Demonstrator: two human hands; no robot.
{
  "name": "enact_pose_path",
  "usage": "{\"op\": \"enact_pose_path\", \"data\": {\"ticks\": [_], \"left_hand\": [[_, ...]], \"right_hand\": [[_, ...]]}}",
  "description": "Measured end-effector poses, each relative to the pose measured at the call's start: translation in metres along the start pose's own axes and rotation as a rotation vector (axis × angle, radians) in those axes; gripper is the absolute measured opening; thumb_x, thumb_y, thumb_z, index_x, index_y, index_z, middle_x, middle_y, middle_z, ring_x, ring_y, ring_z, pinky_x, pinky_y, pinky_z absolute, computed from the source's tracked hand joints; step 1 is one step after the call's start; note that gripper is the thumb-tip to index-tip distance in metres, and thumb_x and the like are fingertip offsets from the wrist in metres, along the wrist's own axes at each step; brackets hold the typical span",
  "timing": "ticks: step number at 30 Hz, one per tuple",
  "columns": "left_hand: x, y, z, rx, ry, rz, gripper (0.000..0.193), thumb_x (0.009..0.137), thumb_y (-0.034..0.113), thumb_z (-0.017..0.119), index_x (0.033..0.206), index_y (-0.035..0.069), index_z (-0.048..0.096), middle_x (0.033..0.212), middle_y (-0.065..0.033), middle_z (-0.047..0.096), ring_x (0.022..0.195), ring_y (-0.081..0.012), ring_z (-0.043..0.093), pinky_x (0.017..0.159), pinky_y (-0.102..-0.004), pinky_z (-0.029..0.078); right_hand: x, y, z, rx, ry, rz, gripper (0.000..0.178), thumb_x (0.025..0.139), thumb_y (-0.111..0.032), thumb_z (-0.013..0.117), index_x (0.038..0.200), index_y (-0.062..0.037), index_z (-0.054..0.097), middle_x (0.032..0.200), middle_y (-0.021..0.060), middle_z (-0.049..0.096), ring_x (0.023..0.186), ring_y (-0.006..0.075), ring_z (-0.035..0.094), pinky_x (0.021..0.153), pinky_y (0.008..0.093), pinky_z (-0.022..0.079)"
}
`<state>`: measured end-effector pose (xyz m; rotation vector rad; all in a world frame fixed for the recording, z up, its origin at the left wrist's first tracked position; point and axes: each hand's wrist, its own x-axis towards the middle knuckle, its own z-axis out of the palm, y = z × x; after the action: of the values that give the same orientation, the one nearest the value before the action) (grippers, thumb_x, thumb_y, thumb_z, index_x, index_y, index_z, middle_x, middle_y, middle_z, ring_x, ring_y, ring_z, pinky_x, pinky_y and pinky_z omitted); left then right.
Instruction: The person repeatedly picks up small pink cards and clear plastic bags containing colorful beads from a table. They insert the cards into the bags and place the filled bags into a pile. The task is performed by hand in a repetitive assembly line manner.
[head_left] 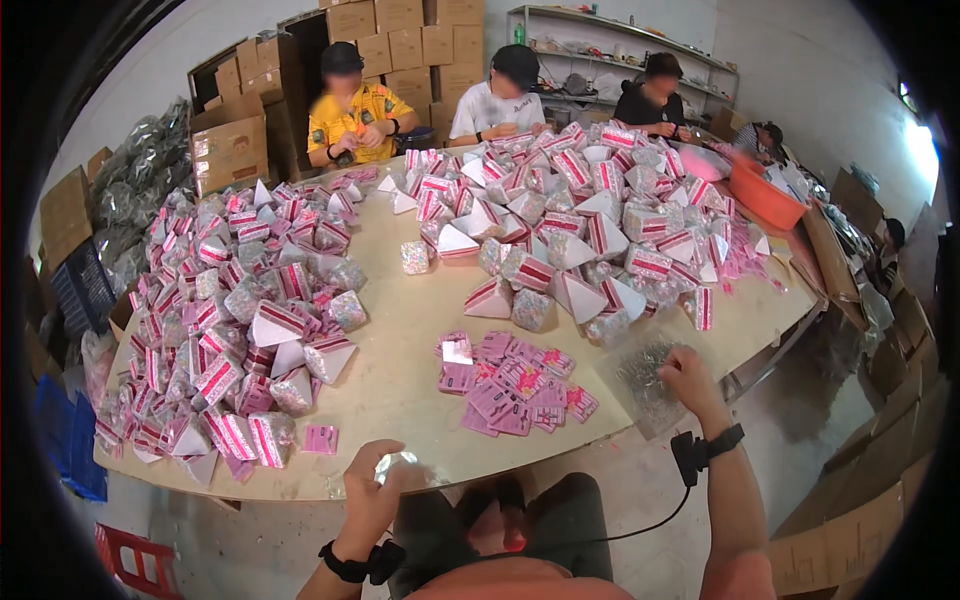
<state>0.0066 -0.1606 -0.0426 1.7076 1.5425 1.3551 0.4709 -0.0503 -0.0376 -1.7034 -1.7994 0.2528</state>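
Observation:
My left hand (371, 492) is over the table's near edge, its fingers curled round a small shiny clear plastic piece (408, 462). A flat clear plastic bag (640, 385) of small thin silvery pieces lies at the table's right front. Over its right side is my right hand (690, 376), its fingers pressed together; whatever is in them is too small to make out. Pink printed cards (512, 385) lie in a loose pile between my hands, with a white square (457, 352) on top. One single card (321, 439) lies left of them.
Big heaps of wrapped cake-slice-shaped items (275, 325) cover the left and far right (570, 240) of the table (385, 385). Several people sit across from me, busy with their hands. An orange tub (765, 195) stands at the far right; a red plastic stool (135, 560) is on the floor.

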Motion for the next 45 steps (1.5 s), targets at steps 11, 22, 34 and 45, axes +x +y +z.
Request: {"op": "enact_pose_path", "data": {"ticks": [11,22,34,45], "left_hand": [[0.004,0.148,-0.042,-1.33,-0.718,0.22,0.03,0.089,0.025,0.058,0.08,-0.003,0.059,0.073,-0.0182,0.061,0.06,-0.0279,0.058,0.048,-0.0385,0.048],[0.003,0.187,-0.028,-1.707,-0.857,0.312,0.024,0.084,0.017,0.066,0.089,-0.007,0.066,0.078,-0.0233,0.062,0.069,-0.033,0.06,0.054,-0.0394,0.051],[0.007,0.175,-0.03,-1.735,-1.02,0.325,0.026,0.085,0.018,0.066,0.093,-0.006,0.065,0.094,-0.0286,0.061,0.075,-0.0367,0.06,0.062,-0.0422,0.052],[0.087,0.043,0.051,0.41,-0.536,0.636,0.043,0.071,-0.002,0.061,0.113,0.007,0.056,0.113,-0.0127,0.056,0.11,-0.0316,0.051,0.091,-0.0418,0.044]], "right_hand": [[0.006,0.019,0.018,-0.005,0.044,0.109,0.007,0.069,-0.006,0.059,0.07,-0.0002,0.056,0.065,0.0174,0.058,0.06,0.0307,0.056,0.056,0.0404,0.043],[0.0,0.014,0.018,0.209,0.094,0.204,0.01,0.071,0.004,0.055,0.079,0.0001,0.057,0.063,0.011,0.055,0.055,0.021,0.057,0.049,0.0342,0.042],[0.001,-0.015,-0.002,0.516,0.136,0.298,0.008,0.084,-0.007,0.056,0.08,-0.0013,0.058,0.062,0.0014,0.055,0.05,0.0078,0.052,0.044,0.0233,0.038],[-0.014,-0.047,-0.006,0.697,0.11,0.205,0.009,0.086,-0.005,0.056,0.078,-0.0024,0.057,0.066,0.0014,0.056,0.055,0.0068,0.054,0.048,0.0216,0.041]]}}
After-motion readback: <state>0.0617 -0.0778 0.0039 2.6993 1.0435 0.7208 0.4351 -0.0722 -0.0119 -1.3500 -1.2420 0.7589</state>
